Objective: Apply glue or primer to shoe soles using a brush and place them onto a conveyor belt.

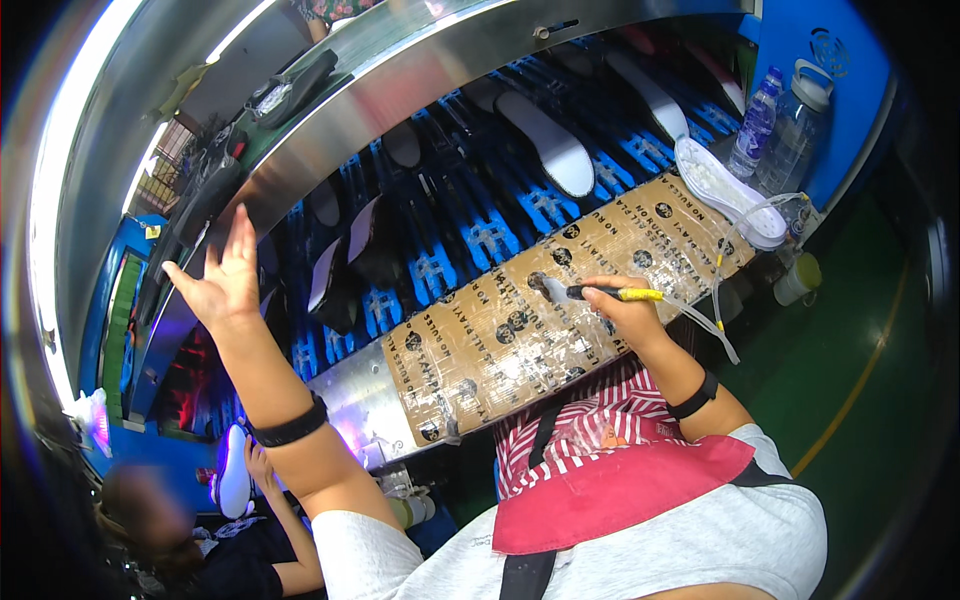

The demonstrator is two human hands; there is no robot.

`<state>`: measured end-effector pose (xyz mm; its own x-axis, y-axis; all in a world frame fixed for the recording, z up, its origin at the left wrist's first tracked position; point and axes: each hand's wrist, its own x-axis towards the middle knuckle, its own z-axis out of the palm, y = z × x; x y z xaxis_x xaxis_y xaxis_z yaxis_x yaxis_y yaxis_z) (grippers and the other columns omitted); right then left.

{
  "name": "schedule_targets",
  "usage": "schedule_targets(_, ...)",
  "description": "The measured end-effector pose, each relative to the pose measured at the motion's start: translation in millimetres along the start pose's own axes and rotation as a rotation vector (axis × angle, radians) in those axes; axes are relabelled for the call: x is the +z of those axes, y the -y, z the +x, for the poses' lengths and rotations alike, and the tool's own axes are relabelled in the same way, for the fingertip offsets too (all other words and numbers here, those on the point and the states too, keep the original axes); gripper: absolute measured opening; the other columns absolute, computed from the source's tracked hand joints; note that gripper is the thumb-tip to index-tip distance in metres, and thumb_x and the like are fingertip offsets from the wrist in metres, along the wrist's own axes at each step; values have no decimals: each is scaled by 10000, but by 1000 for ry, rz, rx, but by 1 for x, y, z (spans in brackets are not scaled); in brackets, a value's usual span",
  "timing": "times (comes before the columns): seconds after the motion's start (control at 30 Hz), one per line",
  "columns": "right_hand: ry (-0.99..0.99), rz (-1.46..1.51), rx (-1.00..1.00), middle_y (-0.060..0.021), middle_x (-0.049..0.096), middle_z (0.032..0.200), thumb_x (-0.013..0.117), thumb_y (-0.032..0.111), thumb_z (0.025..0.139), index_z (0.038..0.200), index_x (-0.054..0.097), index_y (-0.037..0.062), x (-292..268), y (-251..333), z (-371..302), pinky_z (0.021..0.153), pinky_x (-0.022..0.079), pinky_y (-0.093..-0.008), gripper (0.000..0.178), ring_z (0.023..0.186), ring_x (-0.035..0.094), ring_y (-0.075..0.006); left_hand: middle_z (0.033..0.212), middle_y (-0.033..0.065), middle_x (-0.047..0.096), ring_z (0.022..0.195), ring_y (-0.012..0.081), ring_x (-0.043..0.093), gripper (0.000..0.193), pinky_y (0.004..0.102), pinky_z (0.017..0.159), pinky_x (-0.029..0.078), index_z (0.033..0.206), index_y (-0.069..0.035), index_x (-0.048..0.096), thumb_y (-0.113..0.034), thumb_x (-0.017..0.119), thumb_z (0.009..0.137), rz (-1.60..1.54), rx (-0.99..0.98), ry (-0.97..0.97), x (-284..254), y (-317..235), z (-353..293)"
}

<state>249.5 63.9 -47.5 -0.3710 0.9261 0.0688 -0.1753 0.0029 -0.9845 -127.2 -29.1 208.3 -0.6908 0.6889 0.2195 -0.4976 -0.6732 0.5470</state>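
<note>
The left hand point(225, 275) is raised and spread wide, with nothing in it; its fingers are near a dark shoe point(205, 205) by the metal rail point(300, 170), but I cannot tell if they touch. The right hand point(625, 312) holds a brush point(641, 295) with a yellow and black handle, its fingers closed around it. The pale tip of the brush is over the middle of the taped cardboard point(480, 340) – whether it touches, I cannot tell. A thin white tube point(697, 316) lies to the right of this hand. The cardboard covers most of the metal table point(360, 400). At its far right end is a white sole point(725, 190), near two bottles point(757, 130). Behind the cardboard, shoe parts stand among blue holders point(490, 240). At the lower left, a co-worker point(225, 555) holds another pale sole point(235, 475).
</note>
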Motion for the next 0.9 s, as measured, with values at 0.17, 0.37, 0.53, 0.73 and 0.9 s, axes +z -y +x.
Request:
schedule_targets(0.17, 18, -2, 55, -34, 624, 731, 662, 107, 767, 933, 649, -8, -3, -3, 1, 586, 427, -193, 202, 635, 547, -66, 1313, 279, 278, 1197, 385, 371, 1049, 472, 982, 297, 1385, -77, -38, -570, 613, 725, 734, 331, -230, -11, 15, -11)
schedule_targets(0.37, 66, 0, 59, -42, 635, 756, 656, 104, 767, 931, 650, -5, 8, 0, 3, 611, 435, -198, 197, 673, 560, -72, 1286, 207, 381, 1171, 262, 405, 1027, 336, 998, 289, 1352, 74, 106, -414, 728, 697, 1270, 837, -217, 7, 18, 29)
schedule_targets(0.53, 81, -67, 33, -47, 643, 786, 651, 119, 762, 922, 652, -6, 10, 3, -2, 629, 437, -208, 203, 690, 561, -82, 1286, 237, 393, 1174, 318, 417, 1035, 368, 992, 296, 1365, 19, 146, -524, 683, 666, 1454, 879, -351, -2, -5, 63)
schedule_targets(0.73, 73, -125, 117, -64, 652, 802, 655, 124, 759, 925, 653, -3, 10, 9, -2, 631, 447, -210, 209, 699, 578, -85, 1211, 223, 496, 1137, 360, 466, 971, 494, 989, 260, 1386, -122, 200, -695, 521, 671, 2023, 651, -531, -5, -20, 95)
schedule_targets(0.9, 89, -203, 74, -66, 651, 786, 664, 126, 754, 917, 652, -11, 22, 15, 0, 615, 455, -211, 214, 689, 582, -85, 1152, 235, 532, 1093, 367, 498, 882, 455, 942, 337, 1376, -117, 224, -666, 470, 731, 2121, 613, -471, 4, -20, 105)
